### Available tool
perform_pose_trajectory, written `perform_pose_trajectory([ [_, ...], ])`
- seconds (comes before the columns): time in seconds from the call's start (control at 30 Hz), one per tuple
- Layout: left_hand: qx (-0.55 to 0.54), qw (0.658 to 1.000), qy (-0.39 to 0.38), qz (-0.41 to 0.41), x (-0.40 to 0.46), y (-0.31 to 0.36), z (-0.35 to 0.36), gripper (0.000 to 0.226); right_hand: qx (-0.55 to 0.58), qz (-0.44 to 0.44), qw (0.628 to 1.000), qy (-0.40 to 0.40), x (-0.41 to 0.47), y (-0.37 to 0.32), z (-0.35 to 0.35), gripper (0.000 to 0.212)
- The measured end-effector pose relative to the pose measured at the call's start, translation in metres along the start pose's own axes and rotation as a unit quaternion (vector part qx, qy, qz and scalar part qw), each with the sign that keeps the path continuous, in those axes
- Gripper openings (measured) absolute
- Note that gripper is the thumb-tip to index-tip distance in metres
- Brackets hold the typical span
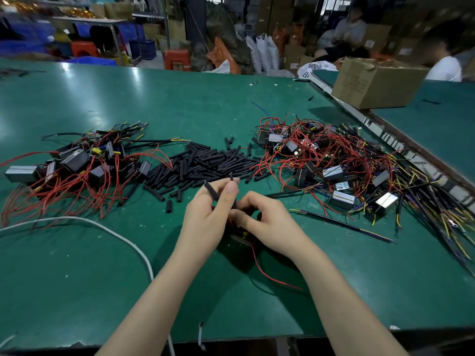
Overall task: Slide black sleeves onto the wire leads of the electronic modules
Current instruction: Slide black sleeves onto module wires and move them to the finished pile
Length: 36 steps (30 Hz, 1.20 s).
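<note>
Head view of a green counter with both hands meeting just below the centre of the frame. The left hand pinches a black sleeve between thumb and fingertips; the sleeve slants up toward the left, its free end clear of the hand, and the grip is closed tightly on it. The right hand has its fingers curled around an electronic module, a dark block largely hidden beneath the two hands, and a thin dark wire lead rises from between the fingers to just above the left thumb. Whether the lead has entered the sleeve cannot be told. A red wire trails from the module toward the lower right across the counter. Directly above the hands, at centre frame, lies a loose pile of black sleeves. To the left of it is a heap of modules with red leads, several already carrying black sleeving with yellow tips. To the right is a larger tangle of modules with red, yellow and dark wires. A white cable curves across the lower left of the counter. A cardboard box stands on a neighbouring counter at upper right, with seated people behind it.
</note>
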State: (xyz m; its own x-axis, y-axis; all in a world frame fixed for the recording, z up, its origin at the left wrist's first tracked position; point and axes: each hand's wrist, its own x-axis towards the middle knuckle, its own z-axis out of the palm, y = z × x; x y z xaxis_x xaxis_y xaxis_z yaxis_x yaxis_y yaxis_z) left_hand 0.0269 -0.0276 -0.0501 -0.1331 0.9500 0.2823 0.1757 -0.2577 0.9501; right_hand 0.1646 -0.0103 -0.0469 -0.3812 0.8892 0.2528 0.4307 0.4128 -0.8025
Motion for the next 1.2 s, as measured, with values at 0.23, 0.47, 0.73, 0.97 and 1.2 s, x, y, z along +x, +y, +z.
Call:
perform_pose_trajectory([
  [0.23,0.015,0.999,-0.027,0.018,0.008,-0.011,0.006,0.017,0.107,0.053,0.993,0.007,0.001,0.005,-0.022,0.009],
  [0.47,0.107,0.983,-0.15,0.023,0.008,-0.012,0.01,0.016,0.194,0.048,0.974,0.109,0.005,0.0,-0.019,0.01],
  [0.73,0.176,0.957,-0.215,0.079,0.009,-0.016,0.012,0.019,0.255,0.088,0.956,0.11,0.007,0.0,-0.016,0.011],
  [0.97,-0.068,0.987,-0.145,-0.021,0.009,-0.003,0.012,0.036,0.252,0.09,0.954,0.136,0.008,0.0,-0.016,0.008],
  [1.2,-0.064,0.986,-0.152,0.009,0.014,0.008,0.02,0.036,0.351,0.097,0.923,0.126,0.007,-0.002,-0.015,0.004],
])
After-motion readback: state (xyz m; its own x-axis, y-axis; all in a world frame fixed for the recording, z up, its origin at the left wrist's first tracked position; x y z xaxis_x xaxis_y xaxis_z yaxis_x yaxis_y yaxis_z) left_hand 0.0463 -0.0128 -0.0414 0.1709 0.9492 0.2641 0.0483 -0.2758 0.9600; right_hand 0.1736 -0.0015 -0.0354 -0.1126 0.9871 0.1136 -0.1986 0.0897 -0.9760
